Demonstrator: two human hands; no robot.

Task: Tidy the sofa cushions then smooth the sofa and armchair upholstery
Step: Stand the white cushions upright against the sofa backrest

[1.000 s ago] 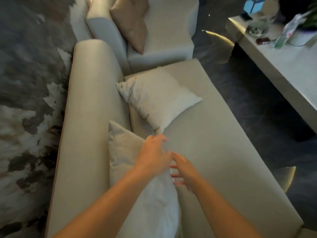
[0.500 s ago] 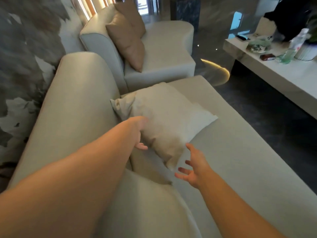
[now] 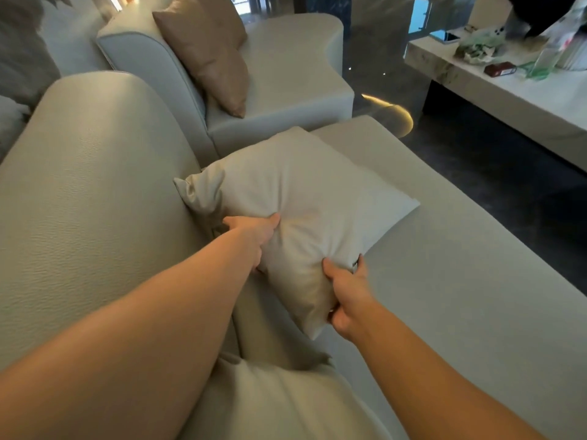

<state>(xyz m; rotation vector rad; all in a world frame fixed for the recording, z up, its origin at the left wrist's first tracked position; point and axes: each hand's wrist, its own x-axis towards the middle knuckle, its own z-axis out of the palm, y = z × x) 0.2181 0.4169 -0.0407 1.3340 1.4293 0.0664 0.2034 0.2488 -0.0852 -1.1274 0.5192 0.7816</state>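
I see both hands gripping the pale grey square fabric cushion (image 3: 305,204), which leans tilted against the backrest of the light grey leather sofa (image 3: 89,198). My left hand (image 3: 254,236) is closed on its near-left edge, thumb on top. My right hand (image 3: 346,290) is clamped on its near corner, fingers curled underneath. A second pale cushion (image 3: 273,404) lies nearer me. The grey armchair (image 3: 286,84) beyond holds a tan cushion (image 3: 206,55).

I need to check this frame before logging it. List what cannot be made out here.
- Left hand fingers: head view, tucked behind the pale cushion.
- Near cushion: cut off by the bottom edge and the left arm.
- Items on the table: too blurred to identify.
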